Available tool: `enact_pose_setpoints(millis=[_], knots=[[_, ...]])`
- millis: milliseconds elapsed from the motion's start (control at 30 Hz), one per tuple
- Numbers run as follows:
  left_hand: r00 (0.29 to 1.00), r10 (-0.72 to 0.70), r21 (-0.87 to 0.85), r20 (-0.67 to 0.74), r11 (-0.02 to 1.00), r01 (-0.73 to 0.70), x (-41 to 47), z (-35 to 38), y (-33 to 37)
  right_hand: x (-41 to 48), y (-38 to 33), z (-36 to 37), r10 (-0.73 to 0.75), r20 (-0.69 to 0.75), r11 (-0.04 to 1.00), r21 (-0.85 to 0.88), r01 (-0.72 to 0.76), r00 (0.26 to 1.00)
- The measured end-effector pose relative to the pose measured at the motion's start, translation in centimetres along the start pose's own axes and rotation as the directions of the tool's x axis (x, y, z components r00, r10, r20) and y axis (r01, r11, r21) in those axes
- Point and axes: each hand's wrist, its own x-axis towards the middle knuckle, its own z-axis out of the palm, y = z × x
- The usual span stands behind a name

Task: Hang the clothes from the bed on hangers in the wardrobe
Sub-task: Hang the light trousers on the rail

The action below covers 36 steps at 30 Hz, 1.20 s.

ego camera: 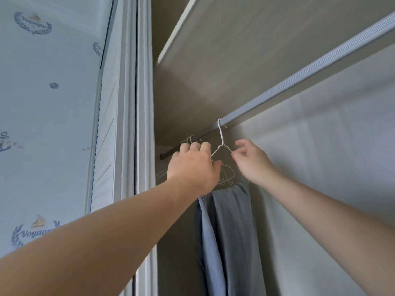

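A white wire hanger [221, 139] hooks over the wardrobe rail [299, 77]. A grey-blue garment [226, 231] hangs folded over its lower bar. My left hand [192, 165] grips the hanger's left shoulder, fingers curled. My right hand [250, 159] pinches the hanger's right shoulder wire with thumb and forefinger. Several empty white hangers [190, 139] hang at the rail's left end, partly hidden behind my left hand.
A wardrobe shelf [213, 39] runs above the rail. The white door frame [141, 124] stands at the left of the opening. A wall with nautical wallpaper [49, 103] fills the left side. The wardrobe's back panel [320, 157] lies behind the rail.
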Motion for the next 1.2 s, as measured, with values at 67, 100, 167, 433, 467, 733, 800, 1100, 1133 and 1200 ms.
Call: enact_pose_setpoints(millis=[67, 100, 167, 433, 467, 733, 800, 1100, 1133, 1200], knots=[[0.992, 0.080, 0.054, -0.096, 0.996, -0.075, -2.1, -1.1, -1.0, -3.1, -1.0, -0.6, -0.162, -0.035, 0.966, -0.211, 0.151, 0.986], [0.985, 0.112, 0.084, -0.129, 0.991, -0.102, -3.4, -1.8, -1.6, -4.8, -1.6, -0.9, -0.214, -0.032, 0.935, -0.295, 0.195, 0.976], [0.979, 0.135, 0.100, -0.154, 0.988, -0.120, -6.2, -3.0, -3.0, -7.7, -2.8, -0.9, -0.279, -0.006, 0.872, -0.420, 0.251, 0.960], [0.982, 0.132, 0.069, -0.137, 0.990, -0.123, -21.6, -7.4, -11.6, -20.6, -10.6, 3.0, -0.431, 0.265, 0.679, -0.534, 0.503, 0.863], [0.985, 0.119, 0.069, -0.122, 0.991, -0.111, -23.8, -8.1, -13.2, -22.4, -11.8, 4.0, -0.428, 0.295, 0.687, -0.507, 0.520, 0.854], [0.983, -0.166, 0.185, 0.075, 0.971, 0.150, -44.2, -15.3, -26.3, -39.1, -22.0, 16.1, -0.417, 0.517, 0.779, -0.221, 0.587, 0.747], [0.961, -0.244, 0.240, 0.130, 0.948, 0.208, -49.7, -17.4, -28.9, -43.3, -24.8, 19.4, -0.433, 0.560, 0.794, -0.133, 0.593, 0.706], [0.693, -0.685, 0.502, 0.226, 0.691, 0.520, -74.5, -29.0, -37.6, -62.5, -37.5, 32.8, -0.551, 0.743, 0.762, 0.263, 0.592, 0.380], [0.651, -0.726, 0.529, 0.221, 0.650, 0.545, -76.9, -30.3, -38.0, -64.6, -38.9, 34.1, -0.567, 0.753, 0.750, 0.305, 0.586, 0.333], [0.577, -0.792, 0.575, 0.199, 0.571, 0.586, -81.5, -32.6, -38.6, -68.9, -41.8, 36.4, -0.601, 0.765, 0.719, 0.392, 0.574, 0.230]])
